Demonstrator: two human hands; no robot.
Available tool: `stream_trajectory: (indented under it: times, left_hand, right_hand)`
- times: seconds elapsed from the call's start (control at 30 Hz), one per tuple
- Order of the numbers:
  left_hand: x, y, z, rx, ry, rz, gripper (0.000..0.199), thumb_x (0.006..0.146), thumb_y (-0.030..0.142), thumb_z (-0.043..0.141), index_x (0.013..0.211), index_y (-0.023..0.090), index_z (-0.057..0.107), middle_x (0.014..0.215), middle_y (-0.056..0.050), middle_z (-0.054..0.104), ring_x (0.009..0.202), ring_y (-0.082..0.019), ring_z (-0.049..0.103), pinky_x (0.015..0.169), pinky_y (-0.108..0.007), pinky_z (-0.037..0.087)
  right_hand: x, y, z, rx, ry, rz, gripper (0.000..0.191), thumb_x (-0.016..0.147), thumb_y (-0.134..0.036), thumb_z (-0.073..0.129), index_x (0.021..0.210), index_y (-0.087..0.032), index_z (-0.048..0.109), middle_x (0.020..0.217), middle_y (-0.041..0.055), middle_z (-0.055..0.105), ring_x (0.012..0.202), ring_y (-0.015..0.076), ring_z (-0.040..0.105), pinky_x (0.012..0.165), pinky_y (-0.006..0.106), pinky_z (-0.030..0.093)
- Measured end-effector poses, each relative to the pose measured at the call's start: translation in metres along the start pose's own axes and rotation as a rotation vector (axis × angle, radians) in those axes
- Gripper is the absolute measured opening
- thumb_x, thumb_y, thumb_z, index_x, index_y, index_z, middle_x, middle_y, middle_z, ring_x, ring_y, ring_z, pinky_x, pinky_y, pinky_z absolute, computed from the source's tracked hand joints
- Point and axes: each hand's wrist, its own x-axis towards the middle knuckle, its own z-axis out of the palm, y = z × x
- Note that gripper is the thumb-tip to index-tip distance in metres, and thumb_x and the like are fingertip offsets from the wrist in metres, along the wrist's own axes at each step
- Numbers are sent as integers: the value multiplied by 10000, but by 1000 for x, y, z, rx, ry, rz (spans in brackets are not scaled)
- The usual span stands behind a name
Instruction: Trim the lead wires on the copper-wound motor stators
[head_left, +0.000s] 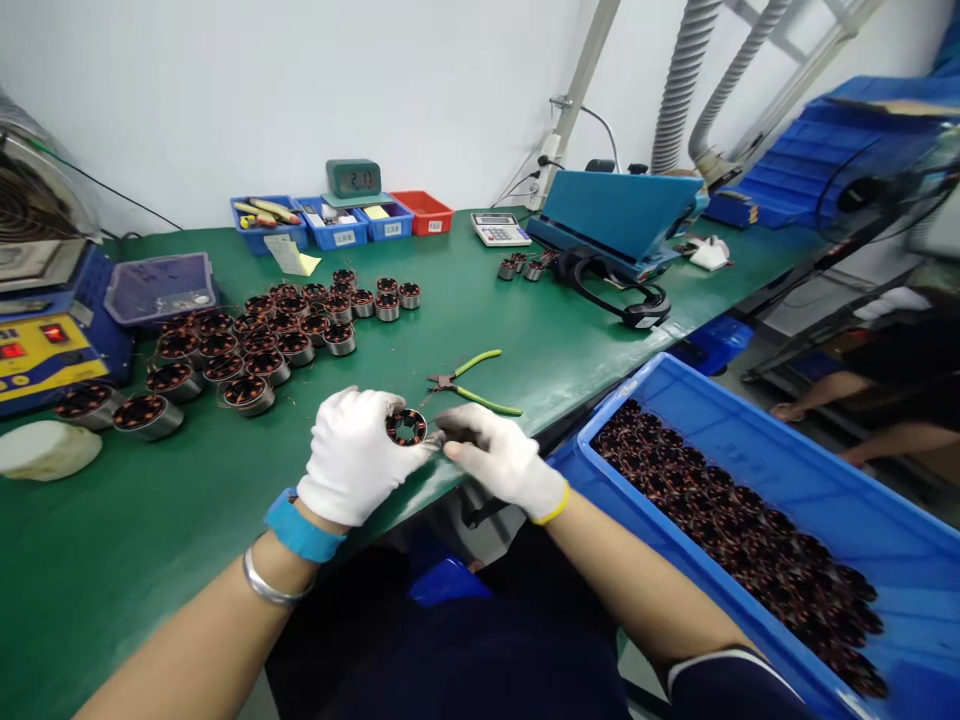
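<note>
In a white glove, my left hand grips a small round motor stator with copper windings, its open centre facing me. My right hand, gloved in white with dark-stained fingertips, is closed at the stator's right side. Whether a wire is pinched between its fingers is too small to make out. Just beyond both hands lie green-handled cutting pliers, their handles spread. Several more stators with steel rims stand grouped on the green bench to the left.
On my right, a blue crate holds many wound stators. A yellow-and-blue device and purple tray sit left. Small bins, a clock, a calculator and a teal case line the back. Another person's arm shows far right.
</note>
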Motion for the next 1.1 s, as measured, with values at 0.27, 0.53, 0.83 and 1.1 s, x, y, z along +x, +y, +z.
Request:
stream_trajectory:
  times: [0.27,0.53,0.83,1.1]
  left_hand:
    - [-2,5,-5,-6,61,-28,422,692,600,599,745,182,601,703,-78,650,722,-263,628,699,-361,458]
    - [-1,5,-5,67,104,10,295,712,483,586,648,195,570,612,-59,599,638,-250,601,621,-349,418]
    - [0,6,-7,154,-106,-131,452,688,655,529,650,205,537,629,-69,600,663,-282,611,589,-350,389]
    - [5,12,-10,234,-322,-241,475,701,669,467,688,203,557,674,-90,625,718,-316,640,600,-357,410]
  right_hand:
    - [35,7,46,542,295,161,225,711,-410,608,665,-196,556,596,-10,543,600,141,534,636,297,484]
    - [40,-5,66,700,148,210,225,643,-364,698,768,-185,642,627,-19,572,602,118,517,623,257,462]
    - [52,8,30,893,491,219,219,642,-349,686,684,-209,524,642,-29,575,648,121,562,712,297,512]
    - [56,7,38,493,144,317,139,661,-281,656,631,-155,604,509,-32,541,458,85,469,515,244,421]
